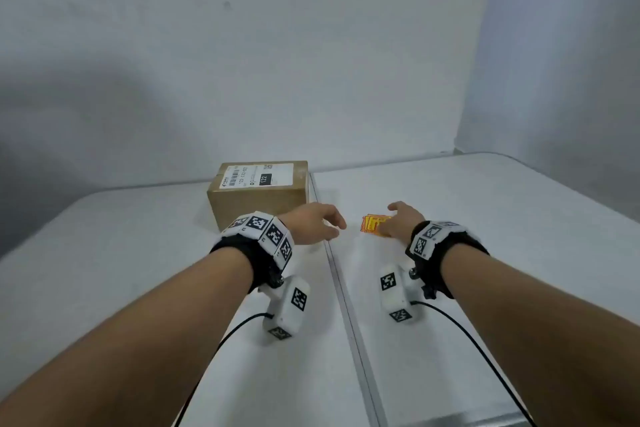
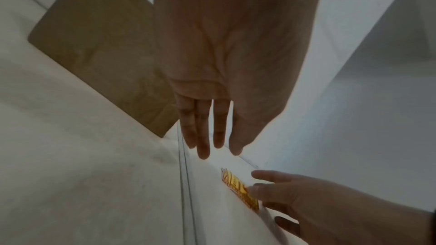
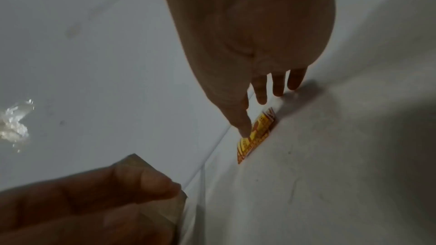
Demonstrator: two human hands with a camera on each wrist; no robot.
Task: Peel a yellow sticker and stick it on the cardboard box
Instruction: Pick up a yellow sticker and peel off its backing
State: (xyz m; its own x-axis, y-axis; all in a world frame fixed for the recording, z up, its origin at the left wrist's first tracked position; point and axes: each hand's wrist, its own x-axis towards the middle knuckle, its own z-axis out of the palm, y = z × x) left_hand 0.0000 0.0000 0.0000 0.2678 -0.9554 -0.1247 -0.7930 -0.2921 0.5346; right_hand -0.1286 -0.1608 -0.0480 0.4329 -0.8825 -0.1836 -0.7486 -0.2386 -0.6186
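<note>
A small stack of yellow stickers [image 1: 373, 225] with red print lies flat on the white table, right of the seam. My right hand [image 1: 401, 222] reaches over its right side with straight fingers; the thumb tip touches the yellow stickers [image 3: 256, 133] in the right wrist view. The cardboard box [image 1: 259, 196], with a white shipping label on top, stands at the back left of the seam. My left hand [image 1: 320, 224] hovers in front of the box's right corner, fingers straight and holding nothing. From the left wrist, the stickers [image 2: 238, 187] lie beyond my left hand [image 2: 212, 133].
The white table [image 1: 485, 253] has a metal seam [image 1: 346, 305] running front to back between my hands. White walls close off the back and right. Black cables trail from both wrist devices toward the front edge.
</note>
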